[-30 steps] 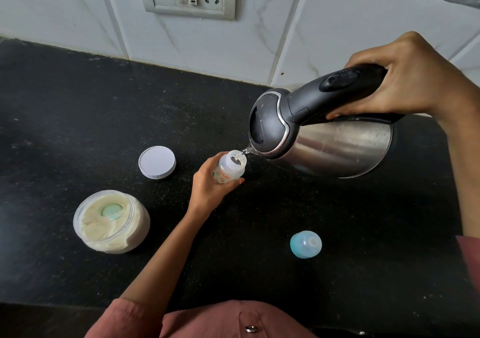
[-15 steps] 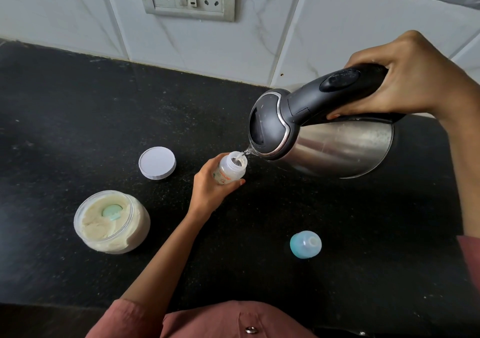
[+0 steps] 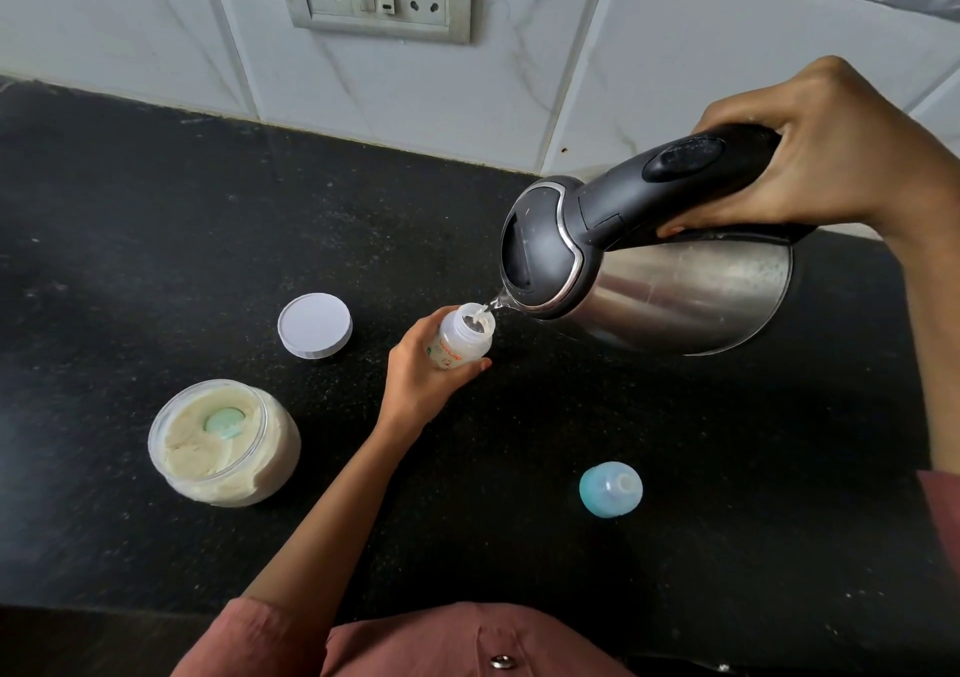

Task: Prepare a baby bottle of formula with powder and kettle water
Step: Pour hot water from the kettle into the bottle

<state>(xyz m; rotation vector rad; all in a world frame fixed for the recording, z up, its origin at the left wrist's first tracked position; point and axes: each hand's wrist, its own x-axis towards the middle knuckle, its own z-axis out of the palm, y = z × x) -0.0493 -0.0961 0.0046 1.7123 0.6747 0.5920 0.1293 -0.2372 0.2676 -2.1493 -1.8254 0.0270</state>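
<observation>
Steel kettle (image 3: 675, 291) pours water (image 3: 489, 307) into bottle (image 3: 460, 346) | jar (image 3: 280, 447): cream powder (image 3: 195, 455), green scoop (image 3: 224, 422)

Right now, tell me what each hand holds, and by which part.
Left hand grips the bottle round its body. Right hand grips the kettle by its handle.

The black counter (image 3: 156, 260) carries an open powder jar (image 3: 224, 442), a white lid (image 3: 314, 325) near it. A blue cap (image 3: 611, 489) sits well apart.
</observation>
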